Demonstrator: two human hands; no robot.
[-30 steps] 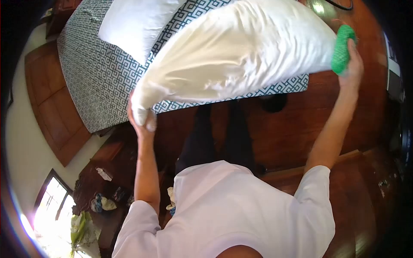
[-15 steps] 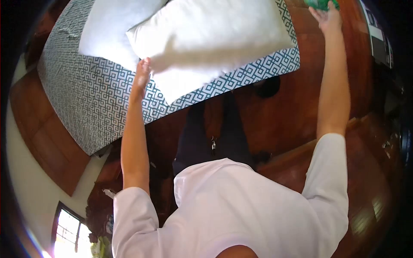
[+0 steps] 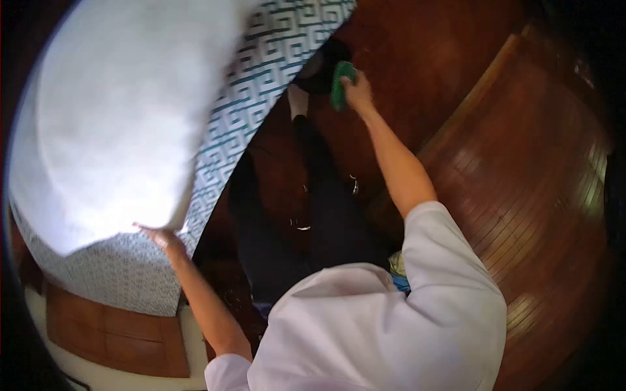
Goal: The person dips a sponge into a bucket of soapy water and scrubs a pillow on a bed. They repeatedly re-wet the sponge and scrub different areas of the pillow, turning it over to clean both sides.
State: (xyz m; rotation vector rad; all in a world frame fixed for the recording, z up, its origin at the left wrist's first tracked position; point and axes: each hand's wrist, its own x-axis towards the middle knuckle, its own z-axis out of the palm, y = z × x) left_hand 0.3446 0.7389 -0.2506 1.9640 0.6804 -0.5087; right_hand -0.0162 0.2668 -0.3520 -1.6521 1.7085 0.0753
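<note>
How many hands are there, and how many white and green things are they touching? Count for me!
Bare hands, left hand and right hand: 2
White cloth pillow at the left hand: 1
Green oblong textured thing in the right hand: 1
Total: 4

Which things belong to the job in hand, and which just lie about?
Job, apparently:
white pillow, left hand at its edge
green item in the right hand
patterned cover under the pillow

Lying about:
dark round object
yellow-and-blue bundle
</note>
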